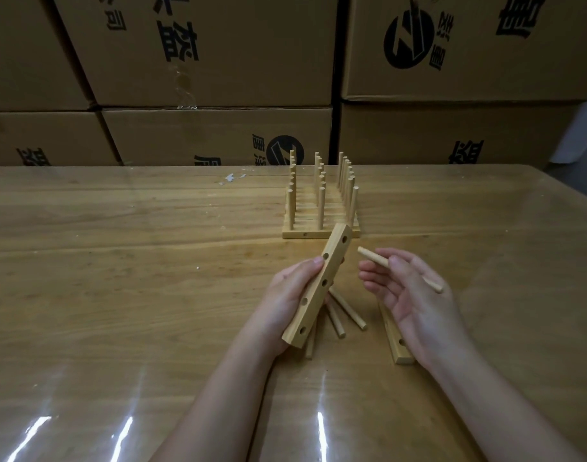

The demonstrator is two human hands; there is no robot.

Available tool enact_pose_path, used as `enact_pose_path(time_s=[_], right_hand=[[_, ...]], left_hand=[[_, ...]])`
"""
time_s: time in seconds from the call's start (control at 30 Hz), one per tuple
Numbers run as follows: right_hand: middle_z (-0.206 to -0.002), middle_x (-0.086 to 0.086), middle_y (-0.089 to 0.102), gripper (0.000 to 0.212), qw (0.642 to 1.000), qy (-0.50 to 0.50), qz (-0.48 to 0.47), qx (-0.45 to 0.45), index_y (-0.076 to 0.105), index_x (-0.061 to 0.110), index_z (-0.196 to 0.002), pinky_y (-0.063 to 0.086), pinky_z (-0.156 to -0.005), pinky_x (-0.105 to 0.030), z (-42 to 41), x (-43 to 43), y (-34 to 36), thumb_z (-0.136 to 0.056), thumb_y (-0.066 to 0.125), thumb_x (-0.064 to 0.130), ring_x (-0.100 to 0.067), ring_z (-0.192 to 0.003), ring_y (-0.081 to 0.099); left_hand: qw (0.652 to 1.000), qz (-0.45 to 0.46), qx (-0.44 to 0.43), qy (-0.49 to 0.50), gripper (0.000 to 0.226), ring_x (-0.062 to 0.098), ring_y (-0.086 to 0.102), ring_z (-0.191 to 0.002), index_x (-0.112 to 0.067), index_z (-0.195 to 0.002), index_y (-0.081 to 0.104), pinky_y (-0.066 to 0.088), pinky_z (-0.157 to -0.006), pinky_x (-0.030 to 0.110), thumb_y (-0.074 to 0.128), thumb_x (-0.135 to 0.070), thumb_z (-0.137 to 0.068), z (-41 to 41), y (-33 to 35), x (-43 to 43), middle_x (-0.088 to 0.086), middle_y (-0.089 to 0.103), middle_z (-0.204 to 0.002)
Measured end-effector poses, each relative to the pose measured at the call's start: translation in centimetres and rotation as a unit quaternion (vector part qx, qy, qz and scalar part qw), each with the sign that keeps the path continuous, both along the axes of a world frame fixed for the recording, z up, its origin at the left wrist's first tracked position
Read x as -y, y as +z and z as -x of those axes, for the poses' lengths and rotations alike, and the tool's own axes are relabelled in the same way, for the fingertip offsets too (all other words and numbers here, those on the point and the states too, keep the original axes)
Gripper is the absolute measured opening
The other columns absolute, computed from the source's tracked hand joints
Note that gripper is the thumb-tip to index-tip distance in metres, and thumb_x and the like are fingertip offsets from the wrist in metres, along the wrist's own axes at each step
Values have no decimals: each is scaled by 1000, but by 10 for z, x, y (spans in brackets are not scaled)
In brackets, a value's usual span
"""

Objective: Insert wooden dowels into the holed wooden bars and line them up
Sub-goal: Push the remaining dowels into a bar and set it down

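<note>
While left hand [285, 295] grips a holed bar [314, 291] — right hand [415, 295] pinches round dowel [372, 256].

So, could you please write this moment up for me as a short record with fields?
left hand: grips a holed bar, lifted off the table and tilted, its visible holes empty
right hand: pinches one dowel, tip pointing toward the bar, not yet inserted
loose dowels: lying on the table below the held bar
second bar: flat on the table, partly hidden under the right hand
finished bars: lined up side by side farther back, dowels upright
table: wooden, under a glossy clear cover
background: stacked cardboard boxes
</note>
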State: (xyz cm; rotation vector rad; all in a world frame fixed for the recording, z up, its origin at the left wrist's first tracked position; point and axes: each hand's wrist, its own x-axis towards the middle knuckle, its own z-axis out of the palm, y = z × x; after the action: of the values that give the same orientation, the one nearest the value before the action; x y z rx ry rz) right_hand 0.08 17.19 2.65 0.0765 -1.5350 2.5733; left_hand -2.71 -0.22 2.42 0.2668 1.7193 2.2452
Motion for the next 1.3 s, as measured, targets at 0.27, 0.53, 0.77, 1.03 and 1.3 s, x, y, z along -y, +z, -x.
enact_pose_path(time_s=[0.27, 0.53, 0.77, 1.03, 1.3], right_hand=[[-83, -16, 70, 6, 1000, -13, -5, -22, 71, 18, -78, 55, -65, -24, 0, 0, 0, -74, 67, 17, -25, -78, 69], [-82, -15, 71, 22, 997, -29, -60, -29, 61, 7, -89, 55, -67, -25, 0, -1, -4, -74, 66, 21, -25, -77, 69], [-79, -13, 71, 19, 991, -58, -110, -44, 60, 8, -87, 54, -64, -24, 1, 0, -2, -75, 64, 22, -24, -75, 69], [-78, -11, 71, 7, 984, -70, -158, -52, 61, 6, -87, 53, -62, -21, -1, -3, -1, -83, 61, 11, -22, -72, 69], [-78, -10, 71, 1, 979, -73, -182, -49, 63, 10, -86, 53, -62, -21, 0, -5, -1, -85, 61, 11, -21, -72, 69]], left_hand=[[999, -8, -35, -9, 31, 4, 61, -60, -34, -108, 72, 50, -56, 17, 67, -39, -77, -2, 1, -3, -1, 71, -82], [1000, -12, -23, -14, 29, 4, 61, -58, -35, -106, 73, 50, -55, 16, 64, -34, -78, -3, 2, -4, -2, 72, -80], [1000, -6, -20, -4, 30, 3, 60, -58, -32, -105, 73, 50, -55, 15, 65, -32, -76, -4, 3, -7, -2, 72, -78], [999, 10, -32, 3, 31, 1, 61, -58, -32, -105, 71, 49, -55, 14, 64, -30, -75, -6, 5, -7, -6, 72, -77], [999, 25, -28, 8, 28, 0, 63, -67, -40, -100, 74, 49, -58, 13, 65, -36, -75, -7, 6, -8, -8, 73, -84]])
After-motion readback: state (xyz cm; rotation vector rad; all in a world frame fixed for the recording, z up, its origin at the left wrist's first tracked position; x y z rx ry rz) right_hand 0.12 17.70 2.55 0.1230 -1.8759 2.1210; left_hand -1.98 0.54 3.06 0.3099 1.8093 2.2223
